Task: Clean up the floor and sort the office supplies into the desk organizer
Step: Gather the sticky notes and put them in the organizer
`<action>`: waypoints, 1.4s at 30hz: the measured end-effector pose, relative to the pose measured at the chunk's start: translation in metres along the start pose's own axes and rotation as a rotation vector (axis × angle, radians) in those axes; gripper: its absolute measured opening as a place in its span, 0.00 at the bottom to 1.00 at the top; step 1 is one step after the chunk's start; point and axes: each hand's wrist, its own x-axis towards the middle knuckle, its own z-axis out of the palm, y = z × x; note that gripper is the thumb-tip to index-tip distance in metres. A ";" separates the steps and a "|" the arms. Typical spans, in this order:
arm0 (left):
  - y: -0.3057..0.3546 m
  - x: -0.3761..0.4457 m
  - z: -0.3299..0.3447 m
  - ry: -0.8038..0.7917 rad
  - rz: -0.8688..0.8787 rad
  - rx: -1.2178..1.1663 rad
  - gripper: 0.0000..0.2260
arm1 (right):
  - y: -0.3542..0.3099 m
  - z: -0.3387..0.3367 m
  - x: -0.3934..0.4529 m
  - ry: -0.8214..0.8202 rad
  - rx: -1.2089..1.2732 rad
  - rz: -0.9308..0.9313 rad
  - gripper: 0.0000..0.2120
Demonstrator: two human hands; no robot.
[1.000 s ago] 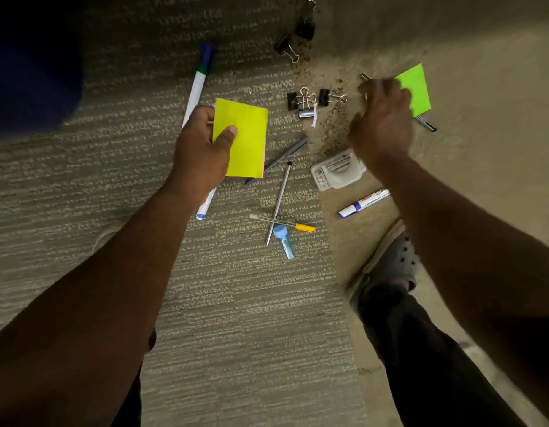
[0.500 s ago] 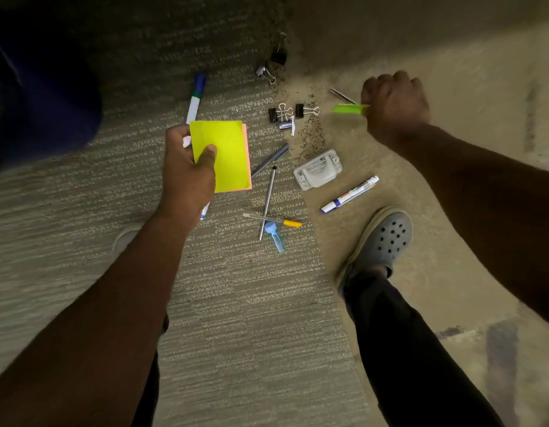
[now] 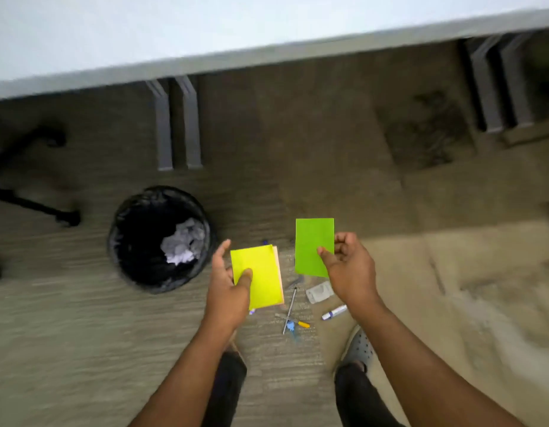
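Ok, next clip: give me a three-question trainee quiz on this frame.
1. True or false: the left hand holds a yellow pad.
2. What does the right hand hold? A) marker B) green pad C) clip
3. Fill in: the bin with crumpled paper sits to the person's ____.

Key: 1 true; 2 B, the green pad; 3 left.

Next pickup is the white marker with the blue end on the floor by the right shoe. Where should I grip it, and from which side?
Probably pinch the white marker mid-barrel from straight above, fingers across its width. It lies flat and slanted on the carpet, apart from the crossed pens to its left, so both long sides look open. The right shoe sits just below it.
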 end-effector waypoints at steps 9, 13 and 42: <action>0.146 -0.074 -0.154 -0.046 -0.006 -0.303 0.22 | -0.178 0.003 -0.108 -0.089 0.042 -0.148 0.26; 0.179 -0.090 -0.209 -0.168 -0.126 -0.537 0.22 | -0.236 0.023 -0.150 -0.084 0.002 -0.227 0.31; 0.400 0.066 -0.287 0.373 0.258 -0.223 0.13 | -0.504 0.123 -0.005 -0.033 -0.036 -0.421 0.22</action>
